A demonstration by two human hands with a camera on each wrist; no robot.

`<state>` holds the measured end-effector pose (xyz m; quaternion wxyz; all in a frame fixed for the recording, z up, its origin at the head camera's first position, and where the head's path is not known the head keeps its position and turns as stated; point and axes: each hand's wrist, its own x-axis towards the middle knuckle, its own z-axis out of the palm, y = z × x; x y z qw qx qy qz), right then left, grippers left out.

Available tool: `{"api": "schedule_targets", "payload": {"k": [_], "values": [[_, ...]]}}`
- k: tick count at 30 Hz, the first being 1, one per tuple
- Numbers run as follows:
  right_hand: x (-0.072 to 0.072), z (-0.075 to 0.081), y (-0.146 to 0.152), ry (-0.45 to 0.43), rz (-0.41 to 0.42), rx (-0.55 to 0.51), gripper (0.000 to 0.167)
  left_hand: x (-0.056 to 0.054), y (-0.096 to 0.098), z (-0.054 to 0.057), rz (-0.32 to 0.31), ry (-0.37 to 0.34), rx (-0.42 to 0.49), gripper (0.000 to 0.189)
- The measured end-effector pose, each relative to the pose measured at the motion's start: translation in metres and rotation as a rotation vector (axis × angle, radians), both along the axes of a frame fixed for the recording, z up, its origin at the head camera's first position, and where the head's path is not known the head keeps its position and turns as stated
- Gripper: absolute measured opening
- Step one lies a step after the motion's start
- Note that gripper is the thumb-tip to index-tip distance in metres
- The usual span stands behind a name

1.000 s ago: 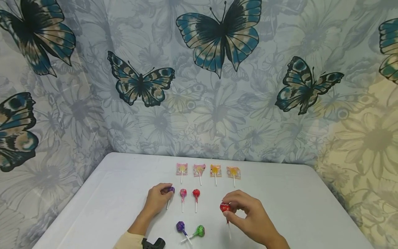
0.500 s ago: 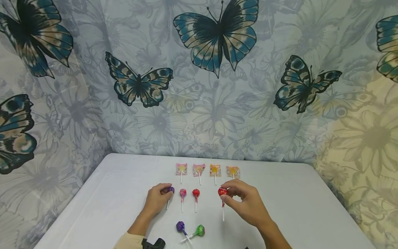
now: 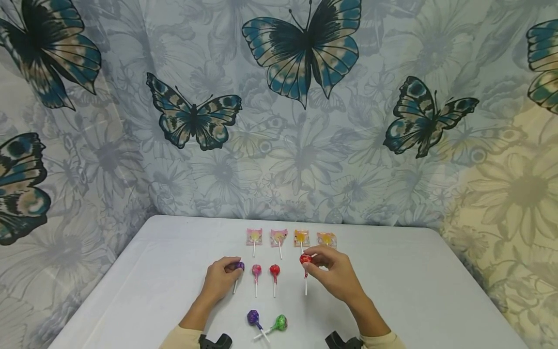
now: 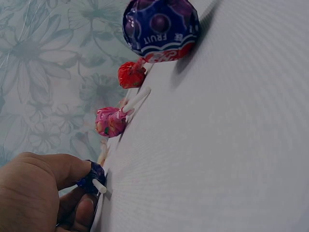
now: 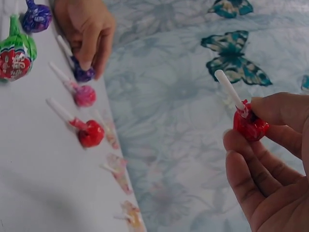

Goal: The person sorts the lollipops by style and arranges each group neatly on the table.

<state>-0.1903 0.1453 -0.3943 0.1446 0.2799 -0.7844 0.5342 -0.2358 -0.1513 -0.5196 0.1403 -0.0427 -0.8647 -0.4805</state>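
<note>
My left hand [image 3: 221, 280] pinches the head of a purple lollipop [image 4: 98, 177] at the left end of the middle row. My right hand [image 3: 333, 274] holds a red lollipop [image 5: 250, 124] by its head, white stick toward me, raised off the table in the right wrist view. Between the hands lie a pink lollipop [image 3: 256, 270] and another red lollipop [image 3: 274, 271], sticks pointing to the near side. Closer to me, a second purple lollipop [image 3: 253, 317] and a green lollipop [image 3: 281, 323] lie with their sticks crossing.
Along the back runs a row of flat-wrapped lollipops: two in pink wrappers [image 3: 255, 236], two in orange wrappers [image 3: 302, 238], the rightmost partly behind my right hand. The white table [image 3: 414, 281] meets a butterfly-print cloth [image 3: 305, 160] behind it.
My right hand has carried the red lollipop away from me and a little left, toward the middle row. The left hand has stayed in place on the purple lollipop.
</note>
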Motion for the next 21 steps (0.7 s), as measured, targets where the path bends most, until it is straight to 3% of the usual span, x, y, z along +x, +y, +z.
{"api": "schedule_targets", "payload": {"k": [7,16,21], "values": [[-0.009,-0.012,-0.003,-0.044,-0.011,-0.005,0.023,0.001,0.000,0.000,-0.008,0.001,0.009,0.027],[-0.018,-0.022,-0.009,-0.164,-0.064,0.019,0.022,0.001,0.000,0.001,-0.006,0.002,-0.010,0.028],[-0.034,-0.049,-0.009,-0.214,-0.079,0.018,0.020,0.000,0.000,0.000,-0.002,-0.005,-0.007,0.028]]}}
